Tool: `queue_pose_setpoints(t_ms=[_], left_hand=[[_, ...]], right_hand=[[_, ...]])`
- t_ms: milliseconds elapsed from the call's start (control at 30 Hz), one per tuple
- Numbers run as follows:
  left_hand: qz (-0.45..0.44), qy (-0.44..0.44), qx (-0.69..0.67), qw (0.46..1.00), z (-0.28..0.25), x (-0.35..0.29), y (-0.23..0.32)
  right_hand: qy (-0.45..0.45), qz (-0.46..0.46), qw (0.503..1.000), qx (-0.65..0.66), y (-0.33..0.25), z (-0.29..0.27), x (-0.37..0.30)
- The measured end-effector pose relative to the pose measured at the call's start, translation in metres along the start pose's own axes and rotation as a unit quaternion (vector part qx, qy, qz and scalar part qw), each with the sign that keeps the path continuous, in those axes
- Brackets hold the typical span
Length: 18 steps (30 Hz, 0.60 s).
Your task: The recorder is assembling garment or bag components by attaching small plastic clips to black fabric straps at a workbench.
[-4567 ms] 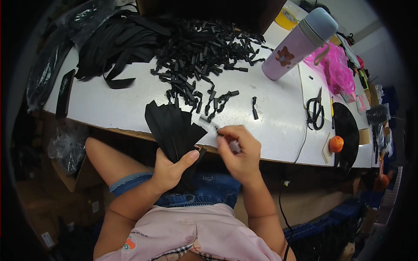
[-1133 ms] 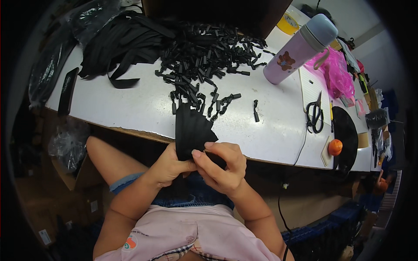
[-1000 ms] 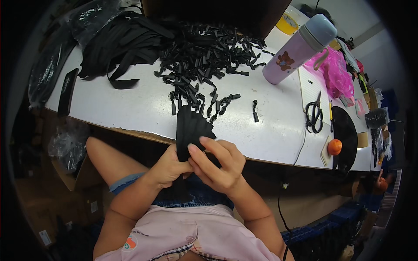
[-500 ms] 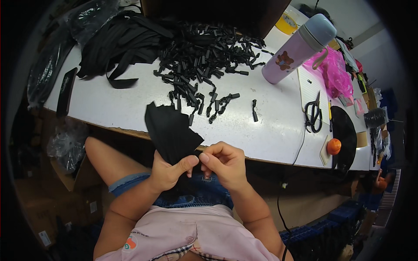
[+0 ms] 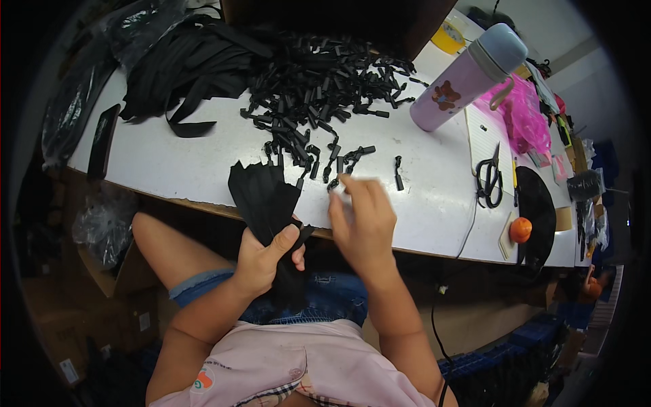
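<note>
My left hand (image 5: 261,259) is closed around a fanned bundle of black fabric strips (image 5: 261,197). The bundle's cut ends point up toward the table's front edge, and its lower part hangs over my lap. A short dark end sticks out beside my left thumb. My right hand (image 5: 365,220) is over the front of the table, blurred by motion, its thumb and forefinger apart. Its fingertips are nearest to the small black pieces with flat rectangular tabs (image 5: 340,165), at the near end of a large heap (image 5: 319,88). One such piece (image 5: 399,173) lies apart to the right.
More black strips (image 5: 190,64) are piled at the back left, beside clear plastic bags. A dark flat case (image 5: 103,141) lies on the left edge. To the right are a lilac bottle (image 5: 454,85), black scissors (image 5: 488,182), a notepad, an orange fruit (image 5: 521,230) and a pink bag (image 5: 525,115).
My right hand has left the bundle and moved up over the table toward the small black pieces. My left hand still holds the strips, which have tilted slightly and closed up.
</note>
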<state>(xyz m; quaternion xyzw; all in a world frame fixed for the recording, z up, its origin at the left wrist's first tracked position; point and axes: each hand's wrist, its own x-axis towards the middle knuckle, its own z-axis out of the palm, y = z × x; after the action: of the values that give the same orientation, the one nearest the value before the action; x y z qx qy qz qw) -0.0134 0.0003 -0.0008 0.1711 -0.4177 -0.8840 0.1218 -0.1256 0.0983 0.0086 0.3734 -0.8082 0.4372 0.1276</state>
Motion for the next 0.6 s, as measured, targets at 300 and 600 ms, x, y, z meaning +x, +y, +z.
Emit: queue_pose_setpoints(t_ms=[300, 600], left_hand=[[-0.016, -0.003, 0.113, 0.993, -0.002, 0.0, 0.0], [0.126, 0.003, 0.21, 0.97, 0.009, 0.001, -0.004]], right_hand=[[-0.046, 0.076, 0.99, 0.106, 0.017, -0.011, -0.004], [-0.136, 0.095, 0.926, 0.339, -0.007, -0.026, -0.018]])
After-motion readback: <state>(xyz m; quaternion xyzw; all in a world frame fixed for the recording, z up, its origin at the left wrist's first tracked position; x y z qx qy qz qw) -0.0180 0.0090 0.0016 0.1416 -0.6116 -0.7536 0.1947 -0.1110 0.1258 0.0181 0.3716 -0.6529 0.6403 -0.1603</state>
